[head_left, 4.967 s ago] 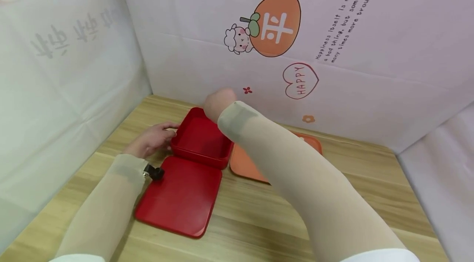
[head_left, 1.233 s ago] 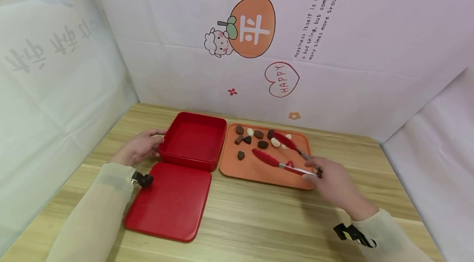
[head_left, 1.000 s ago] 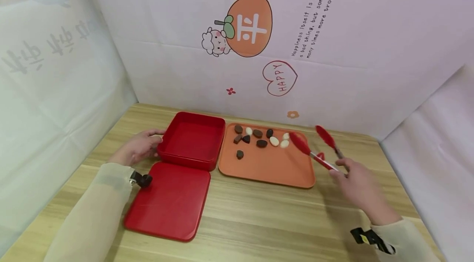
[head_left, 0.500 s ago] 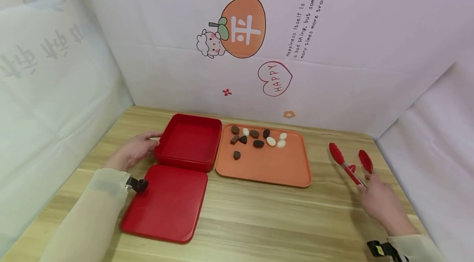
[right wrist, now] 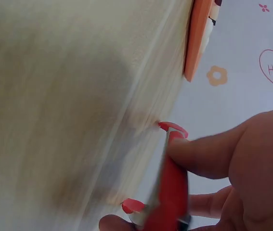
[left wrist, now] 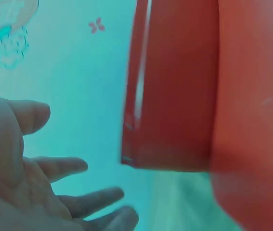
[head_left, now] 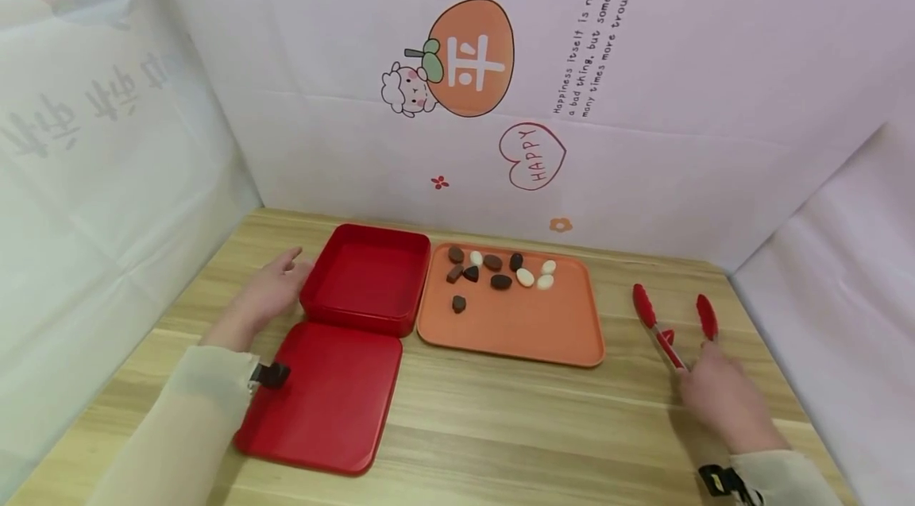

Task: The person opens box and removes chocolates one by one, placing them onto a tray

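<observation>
My right hand (head_left: 725, 395) grips a pair of red-tipped tongs (head_left: 668, 347) at the right of the table, their two tips spread apart. In the right wrist view the thumb lies on the red handle (right wrist: 172, 187). Beside the left wall of the red box (head_left: 368, 276) is my left hand (head_left: 268, 291), its fingers spread and holding nothing. A gap shows between these fingers and the box in the left wrist view. The inside of the box is bare. Right of it, an orange tray (head_left: 522, 331) bears several brown, dark and white chocolates (head_left: 501, 282) along its far side.
A flat red lid (head_left: 325, 403) lies in front of the box, close to my left wrist. Printed white cloth (head_left: 343, 148) hangs behind the wooden table (head_left: 515, 434) and at both sides.
My right hand carried the tongs from over the tray to the table's right side. My left hand let go of the box wall and drew slightly away. The chocolates stayed put.
</observation>
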Demonstrator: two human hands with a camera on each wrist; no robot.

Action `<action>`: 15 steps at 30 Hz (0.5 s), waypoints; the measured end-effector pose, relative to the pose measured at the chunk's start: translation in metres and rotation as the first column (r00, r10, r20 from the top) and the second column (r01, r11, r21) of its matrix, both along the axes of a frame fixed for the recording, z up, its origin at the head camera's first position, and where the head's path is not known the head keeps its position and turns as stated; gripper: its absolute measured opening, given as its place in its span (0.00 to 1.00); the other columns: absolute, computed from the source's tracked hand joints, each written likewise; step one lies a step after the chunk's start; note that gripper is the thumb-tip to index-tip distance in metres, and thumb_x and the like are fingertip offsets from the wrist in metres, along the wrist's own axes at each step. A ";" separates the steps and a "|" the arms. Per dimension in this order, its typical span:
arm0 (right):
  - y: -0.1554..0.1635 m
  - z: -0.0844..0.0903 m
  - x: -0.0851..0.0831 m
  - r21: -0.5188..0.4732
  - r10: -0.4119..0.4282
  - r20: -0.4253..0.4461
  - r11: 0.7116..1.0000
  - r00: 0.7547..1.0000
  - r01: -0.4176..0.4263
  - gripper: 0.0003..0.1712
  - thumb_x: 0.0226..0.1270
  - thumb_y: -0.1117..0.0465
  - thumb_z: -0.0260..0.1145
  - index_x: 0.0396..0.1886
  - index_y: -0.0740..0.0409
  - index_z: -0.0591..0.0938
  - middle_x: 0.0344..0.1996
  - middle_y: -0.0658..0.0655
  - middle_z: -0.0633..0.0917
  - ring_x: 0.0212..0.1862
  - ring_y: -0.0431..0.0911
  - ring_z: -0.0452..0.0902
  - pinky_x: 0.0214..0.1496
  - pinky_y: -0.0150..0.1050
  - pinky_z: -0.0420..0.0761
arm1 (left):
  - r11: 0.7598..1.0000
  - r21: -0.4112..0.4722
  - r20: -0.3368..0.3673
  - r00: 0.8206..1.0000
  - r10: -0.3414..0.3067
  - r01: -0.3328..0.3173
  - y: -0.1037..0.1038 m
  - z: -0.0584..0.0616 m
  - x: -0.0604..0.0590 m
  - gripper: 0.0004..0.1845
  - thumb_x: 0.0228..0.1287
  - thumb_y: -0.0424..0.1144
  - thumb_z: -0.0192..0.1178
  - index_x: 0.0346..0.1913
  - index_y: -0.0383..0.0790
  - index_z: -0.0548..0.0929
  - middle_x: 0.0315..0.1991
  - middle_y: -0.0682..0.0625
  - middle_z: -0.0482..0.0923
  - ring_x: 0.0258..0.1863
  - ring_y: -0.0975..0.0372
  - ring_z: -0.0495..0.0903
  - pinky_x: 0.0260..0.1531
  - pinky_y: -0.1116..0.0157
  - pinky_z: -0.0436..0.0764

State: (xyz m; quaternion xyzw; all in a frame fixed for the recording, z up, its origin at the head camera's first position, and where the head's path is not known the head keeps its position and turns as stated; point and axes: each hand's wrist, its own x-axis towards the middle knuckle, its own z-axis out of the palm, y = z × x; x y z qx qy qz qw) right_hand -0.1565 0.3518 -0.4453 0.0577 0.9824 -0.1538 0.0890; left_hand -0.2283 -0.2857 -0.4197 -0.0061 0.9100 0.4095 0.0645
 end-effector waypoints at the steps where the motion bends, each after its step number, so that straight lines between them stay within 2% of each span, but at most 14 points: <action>1: -0.001 0.000 0.001 0.001 -0.003 0.009 1.000 1.000 0.003 0.40 0.75 0.55 0.57 0.65 0.87 0.54 0.38 0.80 0.77 0.29 0.59 0.73 0.24 0.51 0.74 | 0.999 -0.044 -0.019 1.000 -0.005 0.004 0.002 0.002 0.001 0.41 0.78 0.61 0.38 0.79 0.34 0.48 0.73 0.26 0.50 0.71 0.33 0.51 0.64 0.36 0.54; 3: -0.003 0.000 0.002 -0.004 -0.015 0.024 1.000 1.000 0.015 0.37 0.74 0.54 0.57 0.60 0.85 0.57 0.28 0.70 0.77 0.24 0.53 0.71 0.19 0.46 0.71 | 0.990 -0.141 -0.057 0.998 -0.021 0.013 0.009 0.008 0.005 0.41 0.78 0.61 0.37 0.78 0.32 0.49 0.73 0.25 0.50 0.70 0.32 0.51 0.64 0.35 0.54; 5: -0.004 -0.002 0.004 -0.005 -0.030 0.039 1.000 0.999 0.031 0.34 0.74 0.54 0.58 0.54 0.83 0.58 0.22 0.60 0.75 0.21 0.52 0.71 0.18 0.46 0.71 | 0.975 -0.222 -0.094 0.995 -0.033 0.011 0.016 0.012 0.008 0.41 0.78 0.61 0.37 0.78 0.31 0.50 0.73 0.25 0.50 0.70 0.32 0.49 0.64 0.35 0.54; 8: -0.007 -0.003 0.006 0.002 -0.041 0.059 0.999 0.997 0.041 0.35 0.73 0.53 0.59 0.54 0.82 0.57 0.19 0.58 0.74 0.19 0.51 0.71 0.18 0.45 0.70 | 0.955 -0.297 -0.168 0.985 -0.047 -0.005 0.028 0.019 0.014 0.38 0.79 0.56 0.40 0.76 0.28 0.54 0.71 0.24 0.53 0.69 0.31 0.51 0.64 0.36 0.53; 10: -0.010 -0.003 0.006 0.003 -0.042 0.080 0.999 0.996 0.042 0.40 0.73 0.51 0.60 0.58 0.83 0.54 0.19 0.58 0.75 0.19 0.51 0.72 0.18 0.45 0.71 | 0.938 -0.346 -0.213 0.975 -0.058 -0.020 0.036 0.024 0.019 0.36 0.79 0.53 0.42 0.76 0.28 0.56 0.70 0.23 0.54 0.68 0.31 0.52 0.65 0.36 0.53; 12: -0.012 0.001 0.005 0.037 -0.024 0.064 0.999 0.998 0.022 0.42 0.72 0.48 0.62 0.59 0.83 0.56 0.22 0.61 0.76 0.23 0.54 0.72 0.20 0.47 0.71 | 0.916 -0.401 -0.236 0.969 -0.070 -0.032 0.045 0.028 0.024 0.35 0.79 0.52 0.43 0.76 0.29 0.57 0.70 0.23 0.54 0.68 0.31 0.52 0.64 0.35 0.53; 15: -0.018 0.009 0.004 0.112 0.021 -0.001 0.993 1.000 -0.021 0.48 0.70 0.44 0.63 0.63 0.84 0.59 0.37 0.76 0.77 0.38 0.67 0.74 0.36 0.60 0.76 | 0.880 -0.475 -0.223 0.971 -0.088 -0.029 0.059 0.035 0.029 0.35 0.78 0.53 0.44 0.77 0.34 0.56 0.72 0.24 0.50 0.69 0.30 0.49 0.62 0.32 0.54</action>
